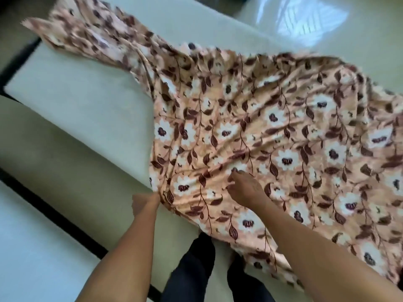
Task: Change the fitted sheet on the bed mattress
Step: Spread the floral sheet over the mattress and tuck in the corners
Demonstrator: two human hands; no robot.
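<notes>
A peach sheet [272,131] printed with white flowers and brown leaves lies rumpled across the right part of a bare pale mattress [82,110]. One strip of it trails toward the far left corner. My left hand [145,202] grips a bunched edge of the sheet at the mattress's near side. My right hand [244,188] lies on top of the sheet a little to the right, fingers bent into the cloth. The sheet's right side hangs over the mattress edge.
The mattress rests on a dark bed frame [54,216] whose rail runs along the near left. A shiny pale floor [327,25] with a window reflection lies beyond the bed. My legs in dark trousers [192,269] stand against the near side.
</notes>
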